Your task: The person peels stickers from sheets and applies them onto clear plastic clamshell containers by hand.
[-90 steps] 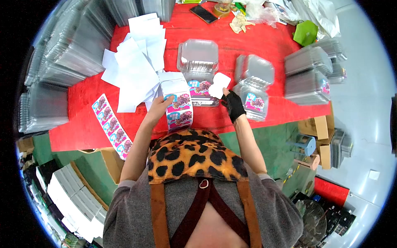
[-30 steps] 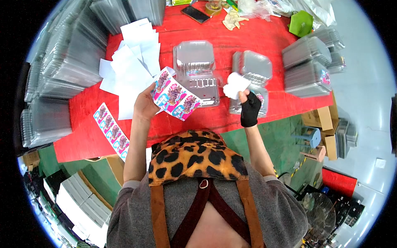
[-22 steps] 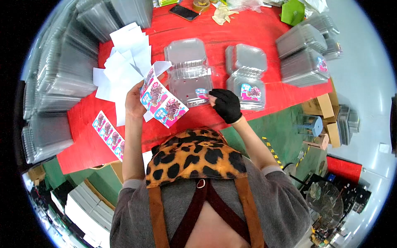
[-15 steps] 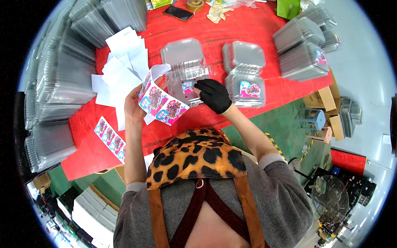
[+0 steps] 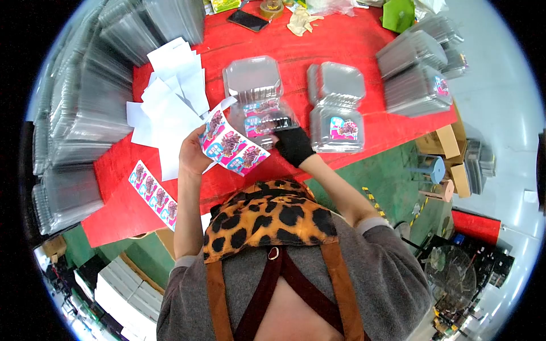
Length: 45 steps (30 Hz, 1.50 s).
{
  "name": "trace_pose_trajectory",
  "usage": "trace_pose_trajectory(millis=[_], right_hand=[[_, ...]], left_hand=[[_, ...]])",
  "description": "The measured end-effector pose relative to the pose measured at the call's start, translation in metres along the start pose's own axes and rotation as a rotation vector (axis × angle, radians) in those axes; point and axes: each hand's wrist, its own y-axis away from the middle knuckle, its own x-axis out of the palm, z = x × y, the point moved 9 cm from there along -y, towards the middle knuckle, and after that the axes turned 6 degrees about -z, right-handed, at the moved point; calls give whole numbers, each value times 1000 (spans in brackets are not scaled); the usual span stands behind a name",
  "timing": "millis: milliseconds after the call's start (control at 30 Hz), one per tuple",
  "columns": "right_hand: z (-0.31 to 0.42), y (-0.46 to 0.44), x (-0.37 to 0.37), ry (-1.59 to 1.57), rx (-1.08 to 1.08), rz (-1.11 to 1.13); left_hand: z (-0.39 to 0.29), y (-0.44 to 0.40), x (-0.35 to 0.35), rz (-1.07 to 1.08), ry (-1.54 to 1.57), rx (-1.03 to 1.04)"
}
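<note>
My left hand [image 5: 194,152] is closed on a sheet of grape-picture stickers [image 5: 232,145], whose white end curls up at the top. My right hand [image 5: 292,145], in a black fingerless glove, grips the near right part of a clear plastic lid [image 5: 281,121]. That lid is tilted up over part of the fingers, and stickers show on and through it. Behind it stand more clear clamshell boxes [image 5: 253,75]. To the right, another open stack [image 5: 336,82] has a sticker [image 5: 344,128] on its front part.
White papers [image 5: 170,108] lie left of centre, and a sticker strip [image 5: 152,193] rests at the front left. Stacked clear containers line the left [image 5: 91,96] and right [image 5: 418,88]. A phone [image 5: 247,20], tape roll [image 5: 271,8] and pale glove [image 5: 302,21] lie at the back.
My right hand has gone from holding white backing paper to placing a sticker on the box, then to the lid, now raised. My left hand has lifted the sticker sheet off the table.
</note>
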Motion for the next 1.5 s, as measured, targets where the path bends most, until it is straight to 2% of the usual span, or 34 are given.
trace_pose_trajectory(millis=[33,67,133,200,367,633,733,800,867,933,1067,1100,1200,1333,1367,1400,1467,1500], right_hand=[[-11,9,-28,-238,265,-218],[-24,20,-35,-133,216,-447],[-56,38,-18,-110,369,-290],[-56,45,-16,-75,408,-236],[-62,51,-13,-53,470,-220],[-73,48,-9,-58,448,-178],[-61,46,-20,-40,311,-230],[-81,51,-8,-246,472,-185],[-101,59,7,-620,717,-158],[-89,61,7,-1169,1033,-141],[-74,39,31,-1764,1152,-66],[-71,33,34,-1757,1196,18],[-64,24,37,-1801,1199,59],[-33,-18,33,-2125,871,-1],[-25,-19,14,-1752,571,78],[-9,-21,-12,-1366,312,61],[-37,-6,21,-1578,662,24],[-51,3,40,-1674,843,2]], left_hand=[[3,-1,-3,-5,-18,0],[5,-1,-8,-18,-12,2],[10,0,-16,-46,-4,-4],[12,2,-18,-60,-28,8],[12,5,-14,-76,-56,20],[12,9,-9,-38,-103,37],[12,10,-8,-38,-107,29],[11,9,-11,-37,-116,25],[7,5,-20,-37,-128,22],[-4,6,-37,-133,-159,71],[-20,28,-39,-328,-156,171],[-23,33,-35,-309,-163,189],[-32,42,-28,-298,-161,250],[-53,53,-23,-345,-266,480],[-55,57,-11,-312,-462,502],[-53,54,-5,-314,-694,508],[-46,48,7,-313,-1157,506],[-29,45,30,-202,-1244,503]])
